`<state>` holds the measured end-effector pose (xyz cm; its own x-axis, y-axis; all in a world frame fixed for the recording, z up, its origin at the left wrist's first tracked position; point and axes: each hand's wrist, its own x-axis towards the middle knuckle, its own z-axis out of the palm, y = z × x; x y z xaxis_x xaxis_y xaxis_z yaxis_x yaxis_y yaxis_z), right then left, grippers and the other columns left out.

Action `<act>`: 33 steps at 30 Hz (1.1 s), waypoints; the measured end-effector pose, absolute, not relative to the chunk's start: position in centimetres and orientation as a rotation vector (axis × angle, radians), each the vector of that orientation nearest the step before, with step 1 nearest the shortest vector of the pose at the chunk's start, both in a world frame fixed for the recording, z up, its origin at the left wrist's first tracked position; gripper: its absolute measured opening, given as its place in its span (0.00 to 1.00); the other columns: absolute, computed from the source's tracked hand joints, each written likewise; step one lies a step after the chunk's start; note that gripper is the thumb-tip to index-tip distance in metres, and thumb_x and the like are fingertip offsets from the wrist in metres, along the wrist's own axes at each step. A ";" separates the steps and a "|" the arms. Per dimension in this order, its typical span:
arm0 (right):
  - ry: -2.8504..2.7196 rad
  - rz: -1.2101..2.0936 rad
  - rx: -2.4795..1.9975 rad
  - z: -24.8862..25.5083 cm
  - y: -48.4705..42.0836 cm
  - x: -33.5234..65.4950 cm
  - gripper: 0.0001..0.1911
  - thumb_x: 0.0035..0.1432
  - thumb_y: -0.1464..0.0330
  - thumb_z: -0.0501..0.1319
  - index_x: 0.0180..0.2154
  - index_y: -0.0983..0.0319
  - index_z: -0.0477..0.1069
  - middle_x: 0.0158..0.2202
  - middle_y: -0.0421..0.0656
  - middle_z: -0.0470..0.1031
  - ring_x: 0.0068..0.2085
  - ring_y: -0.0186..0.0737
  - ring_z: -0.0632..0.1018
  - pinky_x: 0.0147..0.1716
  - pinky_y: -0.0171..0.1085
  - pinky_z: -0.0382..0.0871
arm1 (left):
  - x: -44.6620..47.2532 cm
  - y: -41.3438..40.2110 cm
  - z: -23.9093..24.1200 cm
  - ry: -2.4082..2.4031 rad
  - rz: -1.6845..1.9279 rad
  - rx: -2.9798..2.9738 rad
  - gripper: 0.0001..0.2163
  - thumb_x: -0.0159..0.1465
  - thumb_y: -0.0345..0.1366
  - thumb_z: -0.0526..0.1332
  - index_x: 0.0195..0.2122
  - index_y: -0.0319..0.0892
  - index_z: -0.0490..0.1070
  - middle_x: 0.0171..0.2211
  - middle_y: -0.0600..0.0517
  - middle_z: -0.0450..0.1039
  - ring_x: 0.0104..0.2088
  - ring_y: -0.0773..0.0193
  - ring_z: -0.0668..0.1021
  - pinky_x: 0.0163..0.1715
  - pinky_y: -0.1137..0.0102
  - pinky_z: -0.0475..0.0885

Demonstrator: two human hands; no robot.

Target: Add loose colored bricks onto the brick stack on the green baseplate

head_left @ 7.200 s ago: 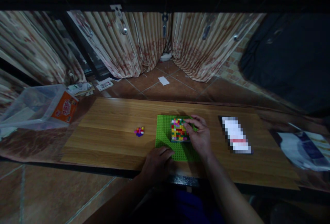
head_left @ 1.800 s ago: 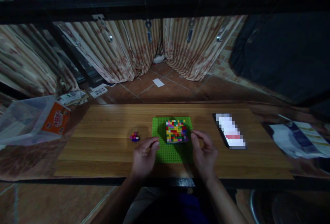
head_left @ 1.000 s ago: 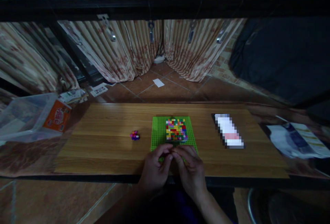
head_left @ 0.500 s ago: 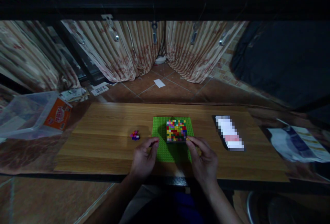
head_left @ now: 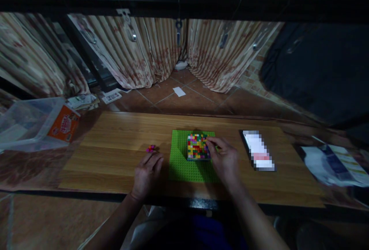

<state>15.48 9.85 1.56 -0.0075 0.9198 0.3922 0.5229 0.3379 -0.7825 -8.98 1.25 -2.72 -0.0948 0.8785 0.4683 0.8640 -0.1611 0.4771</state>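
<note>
We judge the brick block, on the green baseplate atop the worktop, light, stiff and best held by opposite sides; our right hand pinches narrowly at its edge, our left hand nears loose bricks, either grip's contents unclear.

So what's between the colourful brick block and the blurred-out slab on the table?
The head view shows the right hand, fingers at the edge of the block, plus green baseplate and wooden tabletop.

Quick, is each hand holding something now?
Left hand: bent beside the loose toy bricks; can't tell if it holds one.
Right hand: fingers at the multicolored brick block; can't tell if they pinch a brick.
</note>
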 end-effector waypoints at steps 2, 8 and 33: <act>-1.707 0.476 -1.325 1.4 10.3 15.2 0.11 0.62 0.63 0.58 0.37 0.58 0.79 0.35 0.44 0.80 0.37 0.42 0.79 0.39 0.41 0.72 | -8.9 1.4 -2.8 2.024 1.125 2.112 0.09 0.68 0.36 0.55 0.41 0.44 0.75 0.40 0.48 0.79 0.42 0.60 0.81 0.47 0.66 0.77; -1.803 0.323 -1.375 0.7 11.1 14.6 0.12 0.63 0.63 0.57 0.37 0.58 0.79 0.36 0.45 0.80 0.39 0.45 0.77 0.42 0.44 0.70 | -8.9 1.7 -3.0 2.024 1.161 2.129 0.08 0.68 0.35 0.56 0.41 0.43 0.75 0.38 0.48 0.79 0.41 0.61 0.81 0.45 0.68 0.77; -1.541 0.356 -1.464 0.1 11.1 14.8 0.11 0.59 0.62 0.59 0.36 0.61 0.77 0.35 0.46 0.80 0.38 0.45 0.78 0.42 0.45 0.70 | -9.2 1.9 -3.6 1.993 1.195 2.039 0.07 0.67 0.34 0.57 0.41 0.42 0.74 0.40 0.48 0.79 0.43 0.59 0.81 0.45 0.66 0.78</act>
<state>14.80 11.07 0.13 0.1646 0.8914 0.4223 0.6160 0.2415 -0.7498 -9.25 1.93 -3.56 -0.1293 0.8692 0.4772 0.8306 -0.1679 0.5309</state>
